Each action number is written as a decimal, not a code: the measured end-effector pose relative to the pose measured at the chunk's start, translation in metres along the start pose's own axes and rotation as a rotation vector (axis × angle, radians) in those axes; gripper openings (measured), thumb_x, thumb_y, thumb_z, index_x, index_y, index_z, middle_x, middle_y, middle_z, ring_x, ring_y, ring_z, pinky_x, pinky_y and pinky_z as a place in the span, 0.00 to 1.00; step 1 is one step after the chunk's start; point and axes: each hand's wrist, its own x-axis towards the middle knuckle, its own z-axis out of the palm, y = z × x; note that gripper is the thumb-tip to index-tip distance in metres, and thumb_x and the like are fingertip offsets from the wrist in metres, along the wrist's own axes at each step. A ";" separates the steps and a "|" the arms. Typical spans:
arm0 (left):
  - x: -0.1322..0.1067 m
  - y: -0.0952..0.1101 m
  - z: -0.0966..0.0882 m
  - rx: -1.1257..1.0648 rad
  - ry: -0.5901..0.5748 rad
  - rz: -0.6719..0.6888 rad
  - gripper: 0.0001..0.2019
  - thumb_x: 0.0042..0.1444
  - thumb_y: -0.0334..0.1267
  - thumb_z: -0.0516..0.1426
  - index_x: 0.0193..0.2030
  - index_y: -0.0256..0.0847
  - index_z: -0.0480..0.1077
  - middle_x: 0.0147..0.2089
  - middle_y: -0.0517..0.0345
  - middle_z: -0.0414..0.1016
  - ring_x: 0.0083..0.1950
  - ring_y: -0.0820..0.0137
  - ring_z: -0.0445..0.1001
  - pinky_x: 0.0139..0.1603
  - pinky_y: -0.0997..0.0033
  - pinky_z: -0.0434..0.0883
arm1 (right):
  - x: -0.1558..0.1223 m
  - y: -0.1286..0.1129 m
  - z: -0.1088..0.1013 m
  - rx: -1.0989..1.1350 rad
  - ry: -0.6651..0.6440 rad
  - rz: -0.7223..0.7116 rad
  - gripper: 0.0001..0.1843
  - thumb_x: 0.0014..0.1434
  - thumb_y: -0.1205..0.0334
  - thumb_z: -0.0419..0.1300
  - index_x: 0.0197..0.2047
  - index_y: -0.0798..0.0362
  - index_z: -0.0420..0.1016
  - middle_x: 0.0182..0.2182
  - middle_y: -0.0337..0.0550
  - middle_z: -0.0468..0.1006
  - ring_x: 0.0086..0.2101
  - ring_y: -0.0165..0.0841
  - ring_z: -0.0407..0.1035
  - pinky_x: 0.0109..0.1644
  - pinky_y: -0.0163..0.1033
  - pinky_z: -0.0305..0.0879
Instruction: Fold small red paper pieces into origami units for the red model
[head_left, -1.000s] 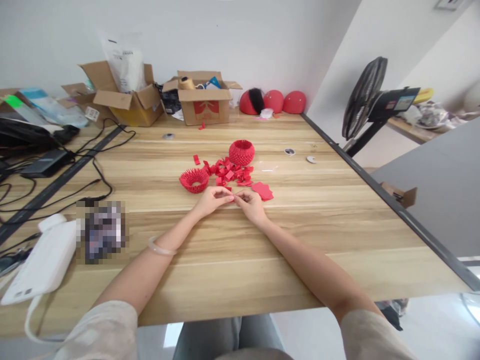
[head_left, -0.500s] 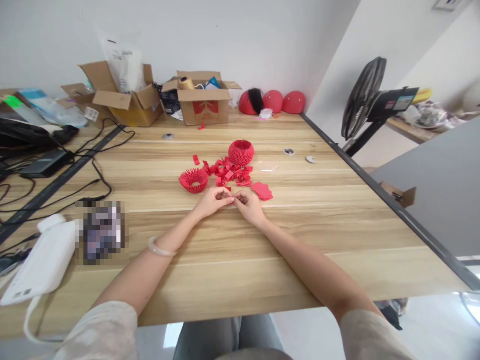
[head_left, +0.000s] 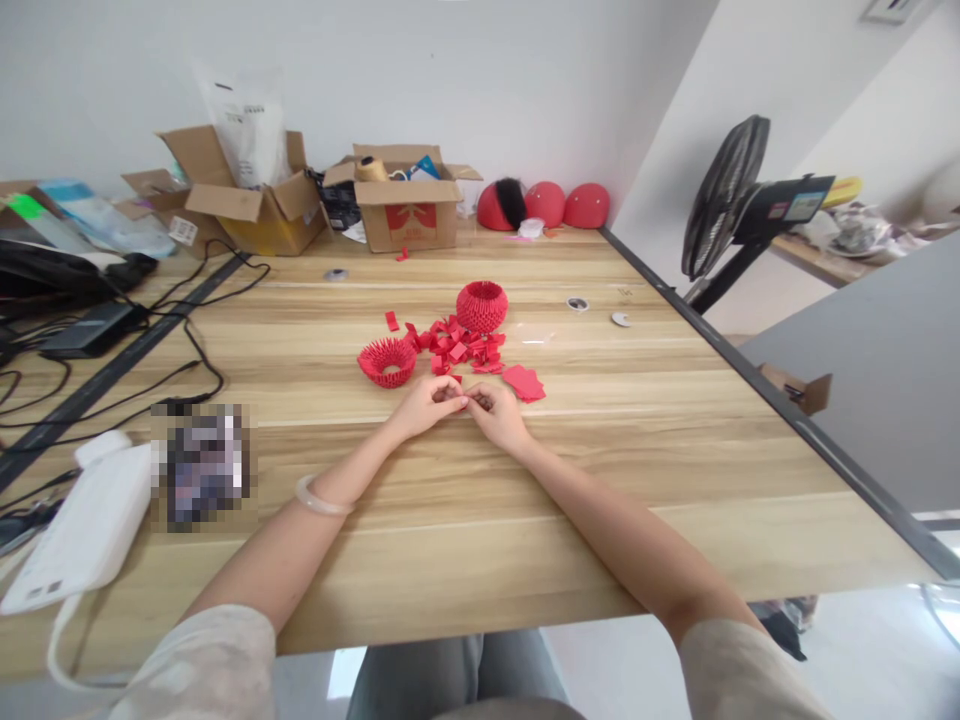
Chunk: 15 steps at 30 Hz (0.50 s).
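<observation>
A small red paper piece (head_left: pixel 466 400) is pinched between left hand (head_left: pixel 429 404) and right hand (head_left: pixel 496 411), seemingly mid-fold; the next crease likely needs firm, aligned fingertip pressure.

Two hands, the left hand (head_left: pixel 426 405) and the right hand (head_left: pixel 498 413), meet over one desk (head_left: pixel 600 480). Two red paper rings sit beyond them: a flat ring (head_left: pixel 388 361) and a taller ring (head_left: pixel 481 305). One heap of folded red pieces (head_left: pixel 457 345) lies between them, with one small stack of red sheets (head_left: pixel 524 382). At the back stand two open cardboard boxes (head_left: pixel 406 210) and three red domes (head_left: pixel 547 203). One fan (head_left: pixel 724 195) stands off the desk.
</observation>
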 end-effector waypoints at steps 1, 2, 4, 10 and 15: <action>0.000 0.000 0.000 0.007 0.001 0.004 0.13 0.48 0.45 0.60 0.30 0.35 0.66 0.25 0.61 0.66 0.25 0.76 0.63 0.27 0.77 0.61 | 0.000 0.000 0.000 0.003 -0.001 -0.002 0.06 0.52 0.62 0.56 0.28 0.54 0.72 0.24 0.42 0.76 0.23 0.30 0.67 0.29 0.35 0.65; 0.000 0.000 0.000 0.013 0.001 0.008 0.13 0.49 0.45 0.60 0.30 0.35 0.66 0.25 0.61 0.66 0.25 0.76 0.63 0.27 0.77 0.61 | 0.000 -0.001 0.000 0.006 -0.001 -0.002 0.06 0.52 0.62 0.56 0.28 0.54 0.72 0.24 0.42 0.76 0.23 0.30 0.67 0.29 0.35 0.65; 0.000 -0.001 0.000 0.017 -0.002 0.011 0.13 0.49 0.45 0.59 0.29 0.35 0.66 0.25 0.61 0.67 0.25 0.76 0.63 0.27 0.76 0.62 | -0.001 -0.001 0.000 0.010 0.000 -0.002 0.06 0.52 0.63 0.55 0.28 0.54 0.72 0.24 0.42 0.76 0.23 0.30 0.67 0.29 0.36 0.65; 0.000 -0.003 0.000 0.011 -0.007 -0.002 0.13 0.49 0.45 0.59 0.30 0.36 0.66 0.26 0.61 0.68 0.26 0.75 0.64 0.29 0.76 0.63 | -0.001 0.000 0.000 -0.014 -0.004 -0.001 0.06 0.51 0.63 0.55 0.28 0.54 0.71 0.24 0.42 0.75 0.24 0.31 0.68 0.29 0.36 0.65; -0.001 -0.001 0.000 0.038 -0.010 -0.007 0.12 0.50 0.44 0.58 0.29 0.35 0.66 0.25 0.62 0.66 0.25 0.76 0.63 0.27 0.77 0.60 | -0.001 0.000 0.000 -0.112 0.003 -0.033 0.07 0.52 0.62 0.53 0.27 0.54 0.70 0.20 0.39 0.70 0.21 0.28 0.62 0.26 0.34 0.59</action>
